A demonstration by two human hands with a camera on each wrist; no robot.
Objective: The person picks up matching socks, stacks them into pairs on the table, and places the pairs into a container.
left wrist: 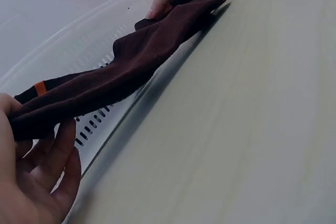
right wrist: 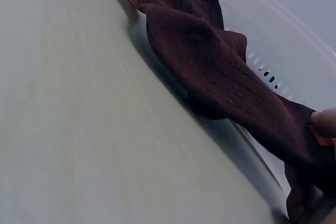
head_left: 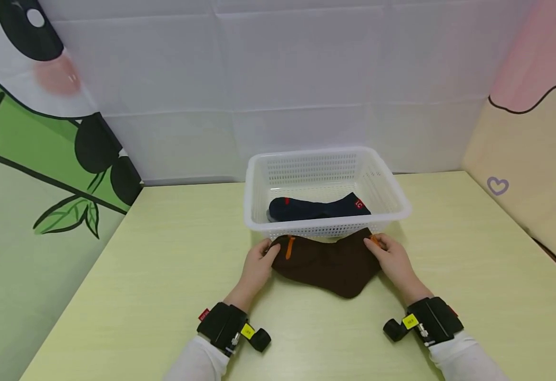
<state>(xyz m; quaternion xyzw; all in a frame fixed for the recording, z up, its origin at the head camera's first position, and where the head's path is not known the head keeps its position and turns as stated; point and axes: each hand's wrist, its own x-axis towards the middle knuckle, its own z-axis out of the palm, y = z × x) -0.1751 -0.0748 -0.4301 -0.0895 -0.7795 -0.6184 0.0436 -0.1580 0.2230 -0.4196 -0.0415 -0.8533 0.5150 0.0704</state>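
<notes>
A dark brown sock with orange marks is stretched sideways between both hands, just in front of the basket. My left hand pinches its left end near the orange stripe, thumb on top and fingers beneath. At the other end my right hand pinches the sock by an orange mark. The left wrist view shows the brown sock raised off the table, its fabric folded lengthwise. Inside the white basket lies a navy sock with red marks, its lower edge hidden behind the front rim.
The perforated basket stands toward the back of the pale wood-grain table. A white cloth backdrop hangs behind it. Printed cloth panels border the left and right sides. Each wrist wears a black strap with a small camera.
</notes>
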